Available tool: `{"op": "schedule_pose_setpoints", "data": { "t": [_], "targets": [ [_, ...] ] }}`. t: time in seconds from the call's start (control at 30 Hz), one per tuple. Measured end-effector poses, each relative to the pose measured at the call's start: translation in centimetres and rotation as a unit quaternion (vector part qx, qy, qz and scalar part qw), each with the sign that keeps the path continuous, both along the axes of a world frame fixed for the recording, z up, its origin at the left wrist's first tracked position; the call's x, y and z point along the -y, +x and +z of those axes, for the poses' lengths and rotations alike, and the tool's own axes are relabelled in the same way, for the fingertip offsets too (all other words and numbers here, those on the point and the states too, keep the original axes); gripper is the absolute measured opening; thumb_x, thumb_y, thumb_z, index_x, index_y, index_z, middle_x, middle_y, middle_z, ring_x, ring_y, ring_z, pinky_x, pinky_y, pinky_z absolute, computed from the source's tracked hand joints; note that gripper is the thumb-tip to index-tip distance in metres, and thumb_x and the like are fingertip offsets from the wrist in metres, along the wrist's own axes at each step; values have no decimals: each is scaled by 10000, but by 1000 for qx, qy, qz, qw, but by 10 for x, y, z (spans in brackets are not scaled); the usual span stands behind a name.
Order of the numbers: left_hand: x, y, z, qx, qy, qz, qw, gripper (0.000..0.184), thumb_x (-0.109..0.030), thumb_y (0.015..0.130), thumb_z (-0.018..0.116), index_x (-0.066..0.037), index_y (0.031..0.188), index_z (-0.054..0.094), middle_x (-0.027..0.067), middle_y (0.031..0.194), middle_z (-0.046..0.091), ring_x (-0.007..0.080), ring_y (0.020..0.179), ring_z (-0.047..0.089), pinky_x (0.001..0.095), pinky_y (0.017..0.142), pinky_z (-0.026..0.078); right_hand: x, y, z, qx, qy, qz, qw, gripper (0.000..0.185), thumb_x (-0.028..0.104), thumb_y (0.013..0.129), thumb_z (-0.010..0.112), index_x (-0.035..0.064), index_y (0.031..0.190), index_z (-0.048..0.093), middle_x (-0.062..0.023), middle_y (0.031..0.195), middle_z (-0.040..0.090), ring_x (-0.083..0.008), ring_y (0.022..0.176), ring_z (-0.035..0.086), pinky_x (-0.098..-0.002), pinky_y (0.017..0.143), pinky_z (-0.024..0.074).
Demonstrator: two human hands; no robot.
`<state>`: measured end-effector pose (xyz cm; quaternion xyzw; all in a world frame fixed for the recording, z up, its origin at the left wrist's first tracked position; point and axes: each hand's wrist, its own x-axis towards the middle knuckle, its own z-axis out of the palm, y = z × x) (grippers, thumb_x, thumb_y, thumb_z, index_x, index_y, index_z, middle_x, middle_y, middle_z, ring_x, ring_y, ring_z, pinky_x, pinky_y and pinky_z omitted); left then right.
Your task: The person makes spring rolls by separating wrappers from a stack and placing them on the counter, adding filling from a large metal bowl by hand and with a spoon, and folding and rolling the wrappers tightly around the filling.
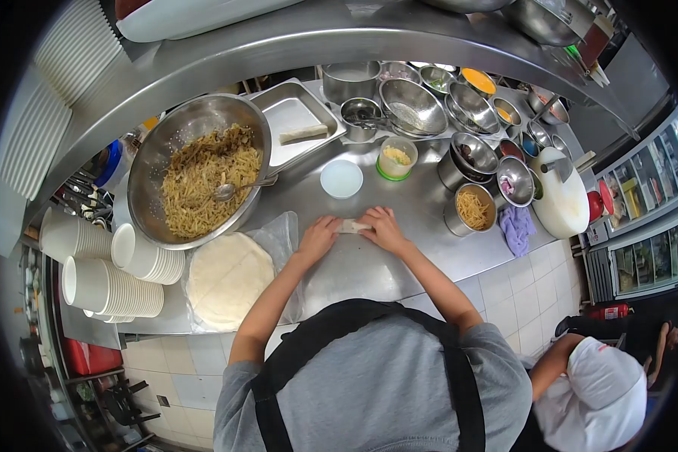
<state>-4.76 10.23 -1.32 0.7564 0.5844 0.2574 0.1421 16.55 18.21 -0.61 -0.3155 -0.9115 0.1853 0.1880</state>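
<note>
A pale spring roll (349, 225) lies on the steel counter in front of me. My left hand (320, 238) has its fingers closed on the roll's left end, and my right hand (384, 229) grips the right end. Just beyond them sits a small dish of whitish liquid (341, 179). Wrapper sheets (231, 280) are stacked on plastic near my left forearm. Further left, a large perforated bowl (262, 151) holds shredded filling (203, 188) with a spoon (224, 192) in it. Another roll (303, 134) rests in a metal tray (282, 102).
Stacked white tubs (113, 286) stand at the left edge. Several metal bowls and pots (413, 105) line the back and right. A purple cloth (517, 228) hangs over the right edge near a round white board (557, 196). Behind on the right is another person (603, 392).
</note>
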Motion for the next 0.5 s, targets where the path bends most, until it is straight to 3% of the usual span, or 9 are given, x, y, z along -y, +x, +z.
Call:
{"op": "schedule_pose_setpoints", "data": {
  "t": [0.03, 0.1, 0.33, 0.43, 0.5],
  "targets": [
    [-5, -3, 6, 31, -28, -9, 999, 390, -61, 747, 643, -70, 1132, 585, 111, 1080, 595, 290, 1047, 552, 398, 931, 441, -6, 1, 1, 23, -40, 4, 999, 251, 222, 726, 714, 139, 959, 671, -39, 1008, 601, -214, 1028, 500, -397, 905, 315],
    [-14, -9, 15, 92, -85, -25, 992, 392, -79, 736, 682, -90, 1119, 599, 112, 1058, 608, 293, 1036, 555, 397, 920, 443, -19, 0, -4, 7, -52, 14, 999, 250, 228, 722, 730, 131, 944, 668, -23, 905, 603, -207, 968, 525, -368, 866, 326],
    [-48, -38, -5, 52, -133, -76, 987, 320, -194, 725, 743, -101, 1023, 673, 85, 1069, 612, 292, 1029, 516, 386, 912, 410, -50, -2, -2, -19, -237, 35, 971, 258, 271, 717, 757, 129, 917, 680, 18, 774, 649, -177, 853, 575, -348, 857, 330],
    [-54, -39, -4, 15, -116, -60, 991, 298, -228, 764, 711, -106, 1033, 674, 75, 1098, 598, 289, 1033, 509, 384, 920, 404, -64, -6, -11, 3, -267, -2, 964, 232, 307, 712, 747, 135, 860, 701, 23, 936, 659, -192, 862, 593, -377, 893, 331],
    [-58, -37, 0, 0, -79, -32, 996, 285, -232, 806, 669, -112, 1065, 663, 79, 1111, 588, 293, 1039, 520, 391, 927, 408, -58, -5, -10, 21, -148, -32, 988, 206, 285, 757, 705, 134, 898, 702, 17, 954, 644, -199, 902, 579, -363, 883, 343]
  ]
}}
